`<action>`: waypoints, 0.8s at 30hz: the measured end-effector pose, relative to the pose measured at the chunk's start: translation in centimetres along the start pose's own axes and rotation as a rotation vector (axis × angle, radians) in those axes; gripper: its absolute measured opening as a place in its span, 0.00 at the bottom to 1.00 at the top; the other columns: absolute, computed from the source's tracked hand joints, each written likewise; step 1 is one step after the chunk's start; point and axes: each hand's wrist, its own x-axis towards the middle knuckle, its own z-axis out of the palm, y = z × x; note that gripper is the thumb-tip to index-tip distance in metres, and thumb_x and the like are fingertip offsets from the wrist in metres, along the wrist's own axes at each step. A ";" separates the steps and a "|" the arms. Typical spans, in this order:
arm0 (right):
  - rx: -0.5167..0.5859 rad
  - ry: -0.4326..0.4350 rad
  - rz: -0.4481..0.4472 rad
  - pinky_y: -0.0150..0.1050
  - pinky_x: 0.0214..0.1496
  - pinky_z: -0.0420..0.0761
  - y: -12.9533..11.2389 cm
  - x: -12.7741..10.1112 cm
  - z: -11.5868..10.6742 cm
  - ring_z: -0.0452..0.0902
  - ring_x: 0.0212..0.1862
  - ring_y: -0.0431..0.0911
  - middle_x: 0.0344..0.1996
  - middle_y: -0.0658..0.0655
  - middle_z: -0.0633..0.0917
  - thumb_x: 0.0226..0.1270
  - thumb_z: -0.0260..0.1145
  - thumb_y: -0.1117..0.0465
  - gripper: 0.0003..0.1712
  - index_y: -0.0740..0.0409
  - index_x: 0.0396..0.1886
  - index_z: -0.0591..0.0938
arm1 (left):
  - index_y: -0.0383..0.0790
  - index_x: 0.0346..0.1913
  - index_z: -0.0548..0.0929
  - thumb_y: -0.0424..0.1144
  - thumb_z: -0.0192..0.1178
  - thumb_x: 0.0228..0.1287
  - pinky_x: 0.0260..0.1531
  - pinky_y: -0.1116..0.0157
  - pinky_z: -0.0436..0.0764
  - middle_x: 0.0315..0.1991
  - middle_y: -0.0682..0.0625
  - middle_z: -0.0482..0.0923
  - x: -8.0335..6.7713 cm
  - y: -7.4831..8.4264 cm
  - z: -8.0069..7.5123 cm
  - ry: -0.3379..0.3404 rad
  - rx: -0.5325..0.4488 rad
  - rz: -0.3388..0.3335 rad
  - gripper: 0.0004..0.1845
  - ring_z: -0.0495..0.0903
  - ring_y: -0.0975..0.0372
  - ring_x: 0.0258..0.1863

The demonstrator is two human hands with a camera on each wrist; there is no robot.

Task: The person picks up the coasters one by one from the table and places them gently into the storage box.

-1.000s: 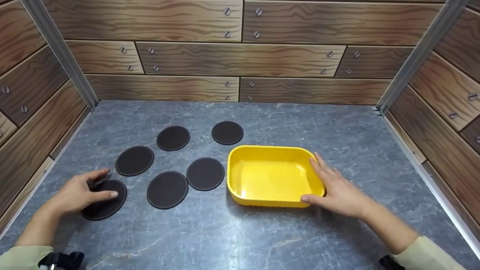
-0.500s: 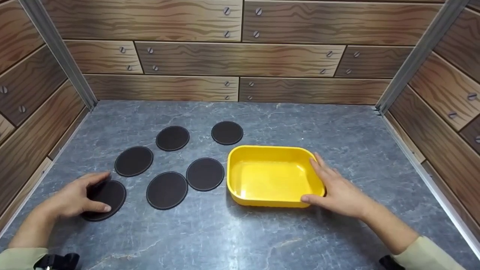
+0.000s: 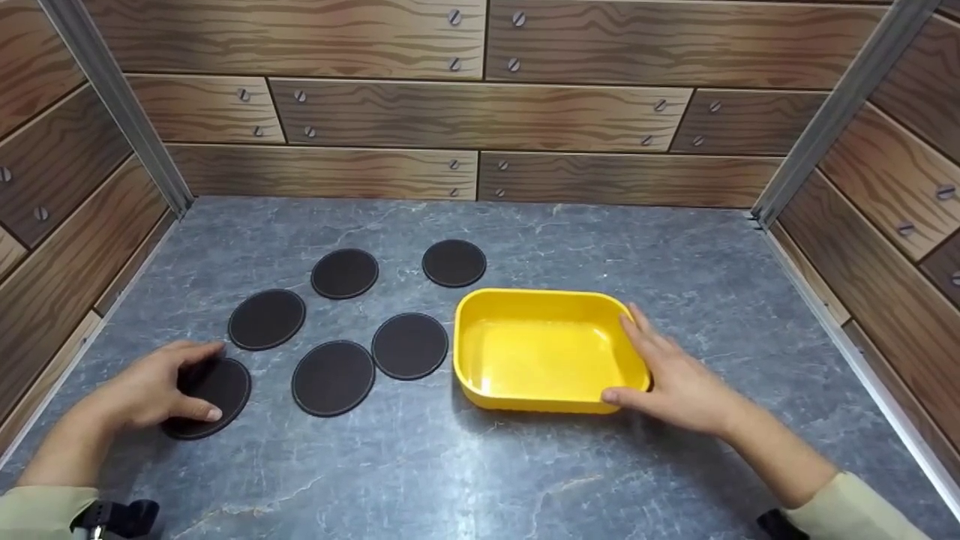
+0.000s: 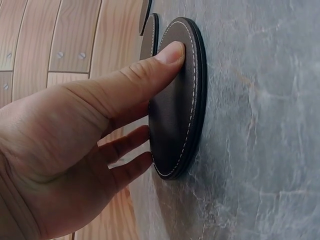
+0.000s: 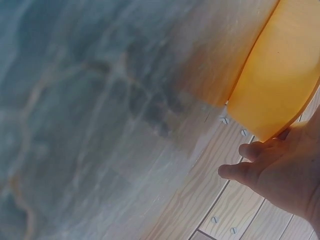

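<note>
Left hand (image 3: 154, 391) pinches the nearest coaster (image 4: 181, 100), thumb on its face, fingers curled under its raised edge, at the tabletop's (image 3: 525, 480) near left; right hand (image 3: 679, 379) steadies the yellow tray (image 3: 480, 390), grip wide against its wall; the thin coaster may slip from so shallow a pinch.

**Hidden, cropped, blurred**

Left hand (image 3: 154, 390) covers the left part of the nearest coaster (image 3: 217, 394) in head view; in left wrist view its fingers go behind the coaster's far edge, and two more coasters (image 4: 149, 35) are cut by the top edge. Right wrist view is soft: yellow tray (image 5: 280, 75) cropped at right, right hand (image 5: 280, 175) cut off at the corner, fingertip contact unclear. Both sleeves leave the frame bottom
</note>
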 end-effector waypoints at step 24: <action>0.017 0.002 0.002 0.72 0.72 0.65 0.1 0.0 0.0 0.57 0.78 0.71 0.86 0.60 0.42 0.67 0.67 0.25 0.66 0.56 0.88 0.48 | 0.30 0.59 0.80 0.45 0.86 0.47 0.47 0.49 0.76 0.50 0.37 0.80 0.2 0.7 -1.0 0.003 0.002 -0.030 0.39 0.78 0.45 0.48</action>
